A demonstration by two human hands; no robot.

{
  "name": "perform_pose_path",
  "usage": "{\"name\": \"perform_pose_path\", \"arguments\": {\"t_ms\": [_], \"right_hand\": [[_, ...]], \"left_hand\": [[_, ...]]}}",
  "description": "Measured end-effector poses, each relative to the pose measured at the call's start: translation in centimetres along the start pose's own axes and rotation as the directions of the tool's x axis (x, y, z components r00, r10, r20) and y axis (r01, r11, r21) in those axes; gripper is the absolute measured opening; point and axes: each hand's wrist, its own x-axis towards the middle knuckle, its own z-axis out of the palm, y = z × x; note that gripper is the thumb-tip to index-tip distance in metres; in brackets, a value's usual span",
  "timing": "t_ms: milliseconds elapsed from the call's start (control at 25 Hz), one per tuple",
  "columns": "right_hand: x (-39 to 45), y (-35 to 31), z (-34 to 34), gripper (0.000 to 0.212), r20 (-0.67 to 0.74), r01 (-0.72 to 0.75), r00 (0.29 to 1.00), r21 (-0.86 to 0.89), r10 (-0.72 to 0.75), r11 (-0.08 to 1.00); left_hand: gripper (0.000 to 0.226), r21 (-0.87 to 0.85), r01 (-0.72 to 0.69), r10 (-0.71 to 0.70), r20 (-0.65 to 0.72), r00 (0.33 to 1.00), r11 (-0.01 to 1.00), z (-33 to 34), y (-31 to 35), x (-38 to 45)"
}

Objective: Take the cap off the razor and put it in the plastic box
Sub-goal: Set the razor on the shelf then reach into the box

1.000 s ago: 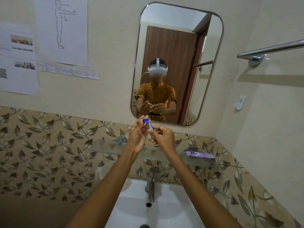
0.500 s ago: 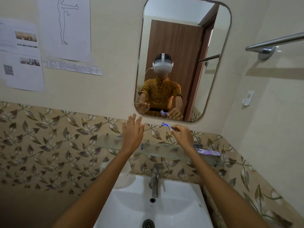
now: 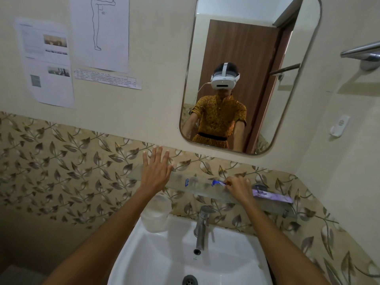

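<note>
My right hand [image 3: 238, 187] pinches the razor [image 3: 218, 183] by its pale handle. Its blue head points left, just over the glass shelf [image 3: 207, 193]. A small blue piece [image 3: 186, 182], which looks like the cap, lies on the shelf between my hands. My left hand [image 3: 156, 171] hovers flat over the shelf's left end with its fingers spread and nothing in it. A clear plastic box [image 3: 156, 215] stands below the shelf on the sink's back left corner, partly behind my left forearm.
A purple packet [image 3: 272, 196] lies on the shelf's right part. The metal faucet [image 3: 202, 225] rises over the white sink [image 3: 164, 256]. A mirror [image 3: 287, 79] hangs above, and a towel bar [image 3: 362, 52] juts out at the upper right.
My hands came apart and dropped from in front of the mirror to the shelf. The left hand opened and let go. A small blue piece now lies on the shelf.
</note>
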Motion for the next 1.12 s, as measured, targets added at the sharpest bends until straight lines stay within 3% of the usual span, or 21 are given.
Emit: {"name": "perform_pose_path", "arguments": {"t_ms": [120,320,480,600,880,1120], "right_hand": [[0.4,-0.3,0.1,0.017,0.02,-0.008,1.0,0.054,0.007,0.998],[1.4,-2.1,-0.6,0.038,0.06,0.078,0.994,0.235,-0.094,0.969],[2.6,-5.5,-0.5,0.051,0.216,0.211,0.933,0.324,-0.289,0.922],[3.1,-7.2,0.6,0.057,0.307,0.257,0.883,0.319,-0.356,0.912],[3.8,-8.2,1.4,0.054,0.349,0.211,0.883,0.306,-0.315,0.928],[3.5,-8.5,0.9,0.044,0.254,0.198,0.924,0.325,-0.287,0.925]], "left_hand": [[0.054,0.005,0.021,-0.021,-0.003,1.0,1.0,0.0,-0.2,0.0],[0.054,0.014,0.029,-0.029,0.01,1.0,0.999,0.0,0.0,-0.2],[0.053,0.018,0.029,-0.029,0.006,1.0,0.999,-0.2,0.1,-0.3],[0.052,0.008,0.04,-0.04,0.024,0.999,0.999,-0.3,-0.3,-0.8],[0.052,0.086,0.029,-0.032,0.043,0.999,0.996,-0.9,-1.7,-0.9],[0.051,0.092,0.042,-0.047,0.058,0.997,0.995,-0.8,-1.9,-1.4]]}}
